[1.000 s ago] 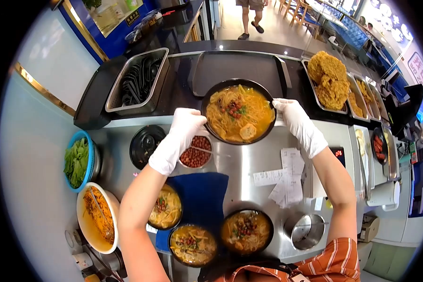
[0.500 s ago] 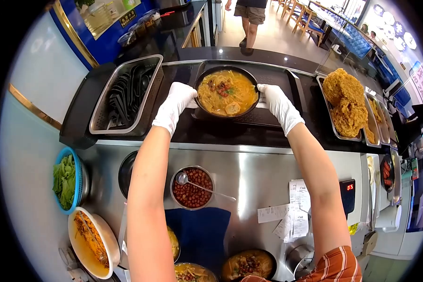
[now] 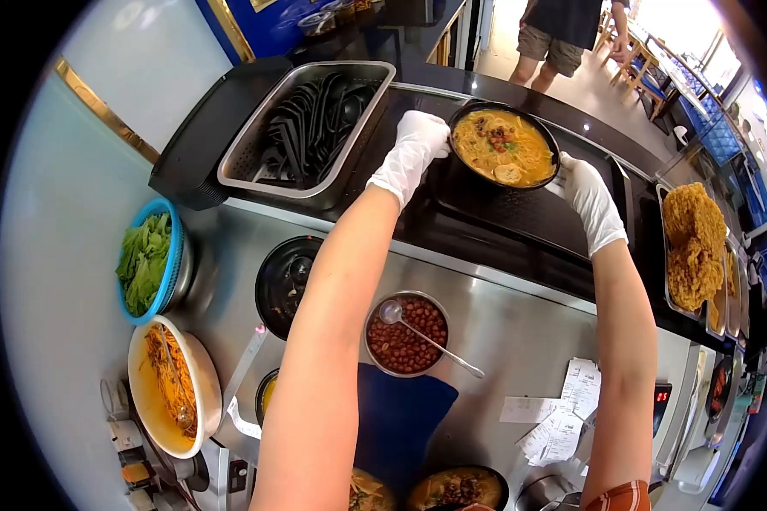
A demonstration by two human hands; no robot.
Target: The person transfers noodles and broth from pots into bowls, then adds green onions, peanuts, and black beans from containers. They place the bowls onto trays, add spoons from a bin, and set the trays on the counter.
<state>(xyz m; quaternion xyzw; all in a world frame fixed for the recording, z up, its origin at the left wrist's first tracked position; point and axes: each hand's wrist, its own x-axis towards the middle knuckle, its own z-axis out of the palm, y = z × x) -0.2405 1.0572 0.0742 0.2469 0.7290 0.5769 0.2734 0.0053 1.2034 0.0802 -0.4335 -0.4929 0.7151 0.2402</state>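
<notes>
Between my two white-gloved hands is a black bowl of noodle soup (image 3: 504,146), raised at the far side of a black tray (image 3: 520,213) on the dark counter. My left hand (image 3: 419,146) has its fingers closed at the bowl's left rim. My right hand (image 3: 585,192) grips the lower right rim, thumb near the edge. The bowl holds noodles in orange broth with a red and green topping. A steel pan of black spoons (image 3: 315,128) stands to the left of my left hand.
A bowl of red-brown nuts with a ladle (image 3: 406,334), a black bowl (image 3: 285,285), greens (image 3: 145,260), shredded food (image 3: 172,383), receipts (image 3: 562,417) and a blue cloth (image 3: 400,417) lie nearer. Fried food (image 3: 693,243) is at right. A person (image 3: 554,43) stands beyond the counter.
The view has turned, so the counter appears tilted. The bowl and both my hands sit farther toward the counter's far edge relative to the tray. The person beyond has come nearer.
</notes>
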